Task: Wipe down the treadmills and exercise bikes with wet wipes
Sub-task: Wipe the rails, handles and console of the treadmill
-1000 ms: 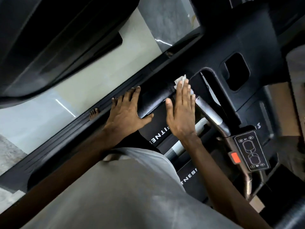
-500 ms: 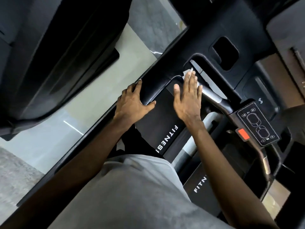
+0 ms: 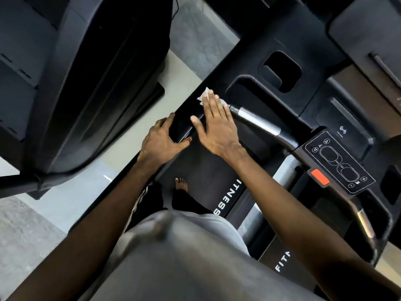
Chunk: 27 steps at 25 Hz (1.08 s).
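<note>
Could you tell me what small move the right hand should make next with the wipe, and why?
Probably slide the right hand, with the wipe it presses flat, onto the silver grip bar just beyond. The wipe sits on the black handrail near that bar's end, and the left hand grips the rail.

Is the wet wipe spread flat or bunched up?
Bunched, where visible: the wet wipe shows crumpled white folds beyond the flat right hand; the rest is hidden.

We see free room above the deck (image 3: 206, 166); padded handrail (image 3: 184, 124), silver grip (image 3: 256, 120) and console (image 3: 260, 51) bar the front.
</note>
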Each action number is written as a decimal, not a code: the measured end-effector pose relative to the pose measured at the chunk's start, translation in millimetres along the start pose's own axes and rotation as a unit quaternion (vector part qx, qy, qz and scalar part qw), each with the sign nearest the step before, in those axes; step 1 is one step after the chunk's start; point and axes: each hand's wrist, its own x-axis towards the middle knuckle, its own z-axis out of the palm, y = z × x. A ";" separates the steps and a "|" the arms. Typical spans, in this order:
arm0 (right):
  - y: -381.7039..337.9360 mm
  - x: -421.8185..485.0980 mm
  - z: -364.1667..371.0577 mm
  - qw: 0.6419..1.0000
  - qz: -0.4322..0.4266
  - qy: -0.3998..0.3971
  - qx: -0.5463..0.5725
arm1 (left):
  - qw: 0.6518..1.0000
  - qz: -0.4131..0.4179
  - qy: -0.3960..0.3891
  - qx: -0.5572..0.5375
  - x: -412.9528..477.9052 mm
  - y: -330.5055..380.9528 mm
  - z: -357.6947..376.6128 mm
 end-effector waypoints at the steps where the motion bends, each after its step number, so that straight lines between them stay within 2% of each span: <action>1: 7.5 4.4 -2.3 1.000 0.010 0.006 0.002 | 1.000 -0.005 -0.002 -0.001 -0.9 0.0 -0.3; 4: 35.3 23.2 -15.4 0.996 0.080 0.013 0.043 | 1.000 -0.016 0.001 0.007 -3.4 2.7 -0.8; 10: 16.5 3.2 -3.8 0.999 0.013 0.006 0.038 | 0.999 -0.030 -0.002 0.014 -5.9 5.1 1.3; 15: 46.4 46.7 -25.3 0.995 0.078 0.006 0.062 | 0.998 -0.033 0.009 0.049 0.6 15.5 6.3; 19: 41.9 34.5 -16.9 0.999 -0.044 -0.006 0.008 | 0.998 -0.017 0.041 0.037 10.8 27.6 15.3; 20: 48.8 43.6 -20.8 0.999 -0.044 -0.011 0.008 | 0.998 -0.016 0.045 0.035 11.4 27.8 16.5; 23: 61.6 72.9 -37.3 0.999 0.039 -0.016 0.022 | 0.998 -0.031 0.054 0.019 10.1 25.9 17.7; 27: 47.5 54.3 -22.4 1.000 -0.013 -0.015 0.015 | 0.997 -0.028 0.065 0.006 7.7 29.6 17.4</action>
